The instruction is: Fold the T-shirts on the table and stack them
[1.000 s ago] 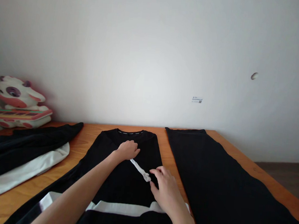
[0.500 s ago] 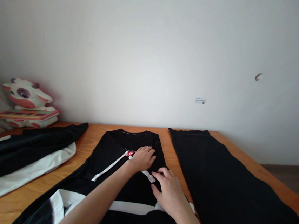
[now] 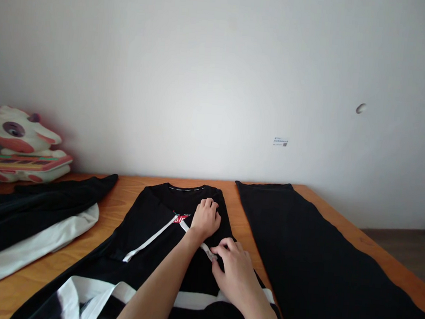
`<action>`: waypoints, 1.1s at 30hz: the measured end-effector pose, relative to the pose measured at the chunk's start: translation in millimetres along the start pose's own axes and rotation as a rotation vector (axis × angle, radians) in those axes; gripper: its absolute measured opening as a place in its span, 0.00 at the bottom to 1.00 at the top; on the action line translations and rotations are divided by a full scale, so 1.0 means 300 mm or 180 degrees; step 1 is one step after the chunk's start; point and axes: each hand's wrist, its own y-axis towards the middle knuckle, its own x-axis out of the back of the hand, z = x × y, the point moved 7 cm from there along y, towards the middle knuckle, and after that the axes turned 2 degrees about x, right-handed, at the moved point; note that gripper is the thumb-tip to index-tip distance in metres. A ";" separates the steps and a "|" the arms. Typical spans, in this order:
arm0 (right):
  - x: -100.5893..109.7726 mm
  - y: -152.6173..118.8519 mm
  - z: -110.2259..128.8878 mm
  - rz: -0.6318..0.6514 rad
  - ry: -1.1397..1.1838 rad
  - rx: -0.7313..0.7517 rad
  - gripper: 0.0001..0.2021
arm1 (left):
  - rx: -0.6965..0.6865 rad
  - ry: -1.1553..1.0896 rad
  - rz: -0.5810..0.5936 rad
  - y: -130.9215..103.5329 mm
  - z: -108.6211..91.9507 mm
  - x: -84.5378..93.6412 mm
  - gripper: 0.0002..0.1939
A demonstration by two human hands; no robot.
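A black shirt (image 3: pixel 156 214) with white stripes lies flat on the wooden table (image 3: pixel 122 191), its collar toward the wall. My left hand (image 3: pixel 205 219) rests on its upper chest, fingers curled, next to a small red logo (image 3: pixel 184 220). My right hand (image 3: pixel 232 272) lies just below and to the right, pinching the end of a narrow white strip (image 3: pixel 206 248) that runs diagonally under my left wrist. Another white strip (image 3: pixel 148 241) slants down to the left across the shirt.
A long black garment (image 3: pixel 308 259) lies flat along the right side of the table. A black and white garment (image 3: pixel 21 226) is bunched at the left. A cow plush toy (image 3: pixel 18 143) sits by the wall at far left.
My left hand moved right across the shirt's chest, uncovering the red logo and the left white strip. My right hand closed in on the end of the right strip.
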 end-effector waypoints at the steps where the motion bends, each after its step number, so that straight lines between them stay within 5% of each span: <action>1: 0.001 0.000 0.000 0.0003 -0.0013 0.0001 0.14 | -0.0078 -0.0023 -0.0001 -0.011 -0.009 0.005 0.19; 6: 0.002 0.000 0.007 0.0011 -0.0055 0.0082 0.15 | -0.0727 -0.0140 0.0272 -0.101 -0.039 0.013 0.20; 9: -0.003 -0.002 0.002 0.0056 -0.0070 0.0096 0.15 | -0.0957 -0.0118 0.0526 -0.189 0.005 0.042 0.25; 16: -0.021 0.000 -0.007 -0.0056 -0.0247 0.0219 0.15 | -0.0255 0.0211 0.0215 -0.417 0.385 0.224 0.28; 21: -0.077 0.000 0.064 -0.0014 -0.0203 0.0549 0.20 | 0.0328 0.0269 0.0227 -0.520 0.584 0.237 0.33; 26: -0.152 -0.004 0.097 0.0471 -0.0301 0.0406 0.30 | 0.0235 -0.0065 0.0066 -0.525 0.567 0.255 0.29; 29: -0.156 -0.005 0.096 0.0428 -0.0305 0.0424 0.31 | 0.0016 -0.0623 -0.0110 -0.527 0.547 0.285 0.22; 33: -0.150 -0.008 0.079 0.0229 -0.0166 0.0462 0.29 | 0.0371 -0.1352 -0.0353 -0.547 0.583 0.334 0.24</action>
